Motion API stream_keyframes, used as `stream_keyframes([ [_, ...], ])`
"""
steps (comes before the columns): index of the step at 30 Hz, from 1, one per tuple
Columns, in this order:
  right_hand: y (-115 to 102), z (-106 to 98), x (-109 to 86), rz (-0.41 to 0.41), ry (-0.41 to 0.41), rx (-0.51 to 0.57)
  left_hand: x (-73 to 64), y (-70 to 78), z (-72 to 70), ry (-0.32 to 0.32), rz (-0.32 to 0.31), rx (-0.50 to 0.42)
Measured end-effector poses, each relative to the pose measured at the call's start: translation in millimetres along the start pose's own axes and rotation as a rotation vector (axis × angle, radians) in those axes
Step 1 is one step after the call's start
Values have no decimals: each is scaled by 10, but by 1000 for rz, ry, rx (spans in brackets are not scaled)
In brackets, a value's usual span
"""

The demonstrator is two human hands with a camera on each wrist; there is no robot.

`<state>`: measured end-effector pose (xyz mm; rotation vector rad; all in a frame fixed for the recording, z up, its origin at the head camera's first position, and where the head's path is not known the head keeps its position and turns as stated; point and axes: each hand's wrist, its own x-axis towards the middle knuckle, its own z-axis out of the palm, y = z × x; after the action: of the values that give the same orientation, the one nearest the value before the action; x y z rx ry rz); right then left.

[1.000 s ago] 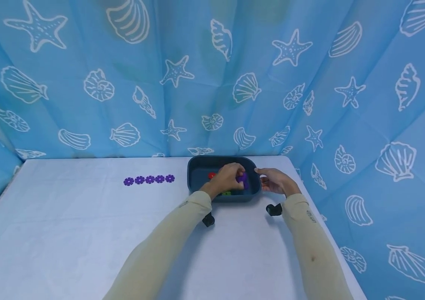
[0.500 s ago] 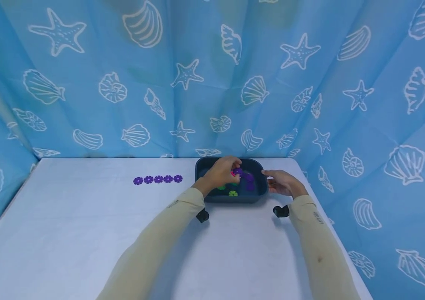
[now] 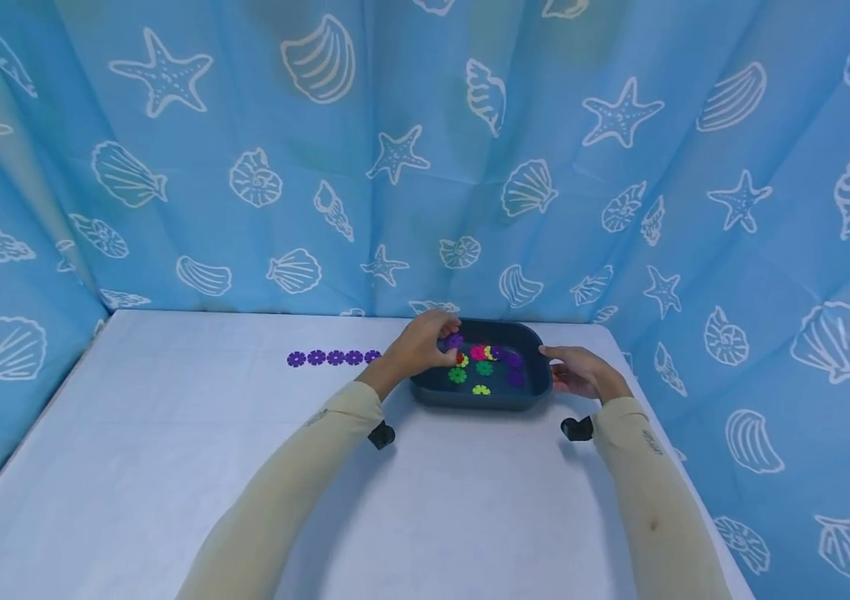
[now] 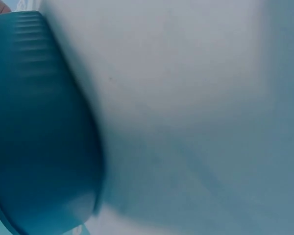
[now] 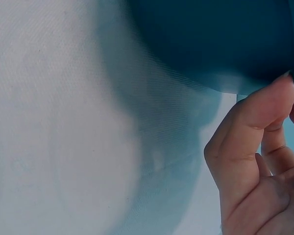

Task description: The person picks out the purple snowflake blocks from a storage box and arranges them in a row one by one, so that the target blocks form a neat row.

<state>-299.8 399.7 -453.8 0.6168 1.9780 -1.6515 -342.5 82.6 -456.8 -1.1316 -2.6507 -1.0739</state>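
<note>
A dark blue-grey plastic basin (image 3: 481,402) stands near the table's back edge. Inside lie several flower-shaped discs, such as a green disc (image 3: 484,367), a yellow disc (image 3: 481,390) and a purple disc (image 3: 517,379). Over the basin's left end, my left hand (image 3: 419,343) pinches a purple flower disc (image 3: 454,341). My right hand (image 3: 582,372) holds the basin's right rim; in the right wrist view its thumb (image 5: 272,105) lies against the basin wall (image 5: 220,39). The left wrist view has mostly the basin's outside (image 4: 39,122), with only slivers of fingers at its left edge.
A row of several purple flower discs (image 3: 336,357) lies on the white tablecloth (image 3: 170,433) left of the basin. A blue curtain (image 3: 425,200) with shell prints hangs behind and to the right. Black wrist cameras sit under both wrists.
The left hand has risen from among the discs and moved left across the basin with a purple disc. The right hand stays on the rim. The head view has turned slightly left.
</note>
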Motion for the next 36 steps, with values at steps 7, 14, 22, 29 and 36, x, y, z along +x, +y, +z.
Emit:
stream_keyframes([
  [7,16,1,5,4,2,-1,-80,4,-38,33,12,11],
  [14,7,-4,15,3,8,8,-110,-17,-48,68,19,-7],
  [22,15,26,56,10,-2,-3,-168,-49,-73,143,34,-70],
  [29,11,12,69,1,9,2,-206,-82,-153,219,58,-93],
  [36,14,-26,43,-1,4,-4,-309,-167,-322,226,52,-70],
])
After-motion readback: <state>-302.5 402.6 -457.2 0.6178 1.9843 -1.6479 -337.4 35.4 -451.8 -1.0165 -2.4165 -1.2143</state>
